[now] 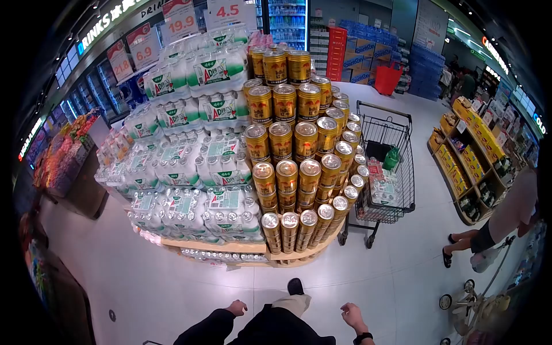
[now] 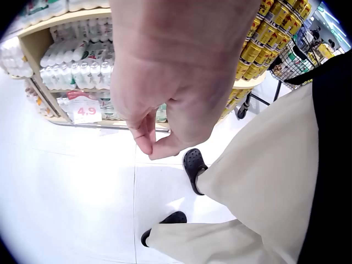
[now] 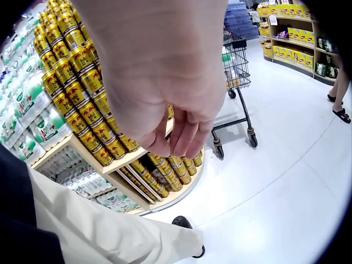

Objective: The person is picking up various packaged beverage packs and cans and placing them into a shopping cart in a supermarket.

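My left hand [image 1: 237,307] hangs low in front of my body, its fingers loosely curled with nothing in them. In the left wrist view the thumb and fingertips [image 2: 148,148] come close together over the pale floor. The right hand [image 1: 352,316] also hangs free, a dark band at its wrist, and its fingers [image 3: 184,137] bend loosely around nothing. Ahead of both hands rises a tall display of golden drink cans [image 1: 286,138] on the right and shrink-wrapped packs of white bottles [image 1: 224,172] with green labels on the left.
Beside the cans stands a shopping cart [image 1: 397,172] holding a green bottle [image 1: 391,157] and a wrapped pack. A person [image 1: 512,207] is at the right, near a stroller [image 1: 471,305]. Shelves of yellow boxes [image 1: 468,155] stand farther back. A produce stand [image 1: 66,161] is at the left.
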A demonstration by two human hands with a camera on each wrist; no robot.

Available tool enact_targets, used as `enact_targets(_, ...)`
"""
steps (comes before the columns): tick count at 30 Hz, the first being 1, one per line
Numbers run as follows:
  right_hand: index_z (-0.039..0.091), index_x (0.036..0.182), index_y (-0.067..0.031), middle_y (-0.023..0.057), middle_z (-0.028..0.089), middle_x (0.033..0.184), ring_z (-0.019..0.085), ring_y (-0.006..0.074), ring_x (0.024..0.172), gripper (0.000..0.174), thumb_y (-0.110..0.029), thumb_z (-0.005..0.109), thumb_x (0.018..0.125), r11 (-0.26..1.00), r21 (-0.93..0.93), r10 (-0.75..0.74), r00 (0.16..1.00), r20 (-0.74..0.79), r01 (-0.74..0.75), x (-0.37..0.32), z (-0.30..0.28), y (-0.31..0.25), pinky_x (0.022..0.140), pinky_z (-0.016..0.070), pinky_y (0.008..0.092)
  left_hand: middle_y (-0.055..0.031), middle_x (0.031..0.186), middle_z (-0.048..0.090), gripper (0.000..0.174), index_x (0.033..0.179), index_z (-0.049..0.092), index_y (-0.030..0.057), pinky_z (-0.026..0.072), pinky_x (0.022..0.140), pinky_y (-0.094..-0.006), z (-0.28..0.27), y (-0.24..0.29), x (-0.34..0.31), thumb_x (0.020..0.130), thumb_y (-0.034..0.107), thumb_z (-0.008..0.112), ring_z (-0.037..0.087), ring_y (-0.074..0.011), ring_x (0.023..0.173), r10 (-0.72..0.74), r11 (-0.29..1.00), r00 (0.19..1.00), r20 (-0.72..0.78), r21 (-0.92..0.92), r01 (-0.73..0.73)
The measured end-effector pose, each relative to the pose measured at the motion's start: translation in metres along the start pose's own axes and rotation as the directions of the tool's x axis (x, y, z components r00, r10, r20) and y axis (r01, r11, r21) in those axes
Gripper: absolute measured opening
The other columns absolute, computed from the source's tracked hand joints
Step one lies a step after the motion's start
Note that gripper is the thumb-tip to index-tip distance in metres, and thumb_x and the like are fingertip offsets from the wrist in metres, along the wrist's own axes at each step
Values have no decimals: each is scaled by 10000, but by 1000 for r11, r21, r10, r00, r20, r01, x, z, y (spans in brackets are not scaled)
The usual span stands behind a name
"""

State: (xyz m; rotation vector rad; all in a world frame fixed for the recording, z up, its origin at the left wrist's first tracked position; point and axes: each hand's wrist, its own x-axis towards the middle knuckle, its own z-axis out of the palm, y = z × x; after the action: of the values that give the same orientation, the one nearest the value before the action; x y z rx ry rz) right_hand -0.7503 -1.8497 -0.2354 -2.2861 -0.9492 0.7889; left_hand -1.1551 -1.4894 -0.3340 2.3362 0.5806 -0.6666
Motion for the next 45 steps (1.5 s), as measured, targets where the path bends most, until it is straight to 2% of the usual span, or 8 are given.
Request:
enact_targets(9,682,927,-38,154,680,878,665,318,827,213,-7,582,742,991,13,136,990,44,-137,37,-60,72,789,554,402,-144,922,684,235,973,704,65,525,831,-420,-171,161,160,758,36,614,648,-335,926,10,923,994,-113,-382,-53)
enact_targets(16,556,1171,-70,185,559,1227,510,377,1176,406,-71,659,778,984,-177,-6,999,-35,0,136,-145,90,1008,447,449,-176,905,631,290,934,684,49,492,843,-428,-155,198,190,693,-33,546,597,-348,932,248,912,908,-337,-234,-336)
enact_targets(26,513,1235,-22,202,513,1266,489,386,1157,434,-100,671,838,872,-435,-344,914,-215,226,416,-372,189,972,422,463,-128,896,731,195,946,732,52,584,665,-358,-14,243,95,837,58,571,709,-260,706,-564,803,792,-235,-381,459)
enact_targets(29,589,1138,-16,165,578,1112,550,351,1034,265,-107,625,892,853,-411,-392,915,-97,322,452,-384,218,916,441,463,-114,799,707,191,953,713,2,553,574,-321,12,325,112,873,108,576,684,-186,655,-828,306,542,143,-695,651)
enact_targets(32,620,1039,-28,152,577,1037,554,330,1007,160,-127,608,914,841,-285,-500,862,-87,460,450,-377,226,886,452,445,-138,786,722,230,885,728,-12,582,656,-354,8,411,184,855,181,605,714,-234,699,-871,191,476,120,-810,554)
enact_targets(37,604,971,-40,130,561,1006,537,303,957,179,-208,629,912,646,-191,-708,673,213,739,482,-423,211,848,435,410,-161,967,718,310,1092,663,-30,555,773,-331,-114,538,359,987,230,532,707,-221,855,-728,444,648,-226,-875,193)
enact_targets(41,556,949,-45,138,550,1024,532,311,976,171,-166,643,865,400,-263,-841,466,276,878,595,-489,173,828,430,419,-157,931,717,419,1118,644,-48,539,760,-328,-177,600,483,1014,331,497,695,-219,813,-631,329,742,-226,-944,-8)
enact_targets(45,570,1098,-25,190,543,1220,523,355,1129,324,-108,680,804,369,-541,-834,526,165,755,711,-600,120,930,442,449,-162,924,708,514,1112,606,-55,540,737,-321,-217,626,572,1026,426,447,692,-212,800,-614,177,788,-47,-981,79)
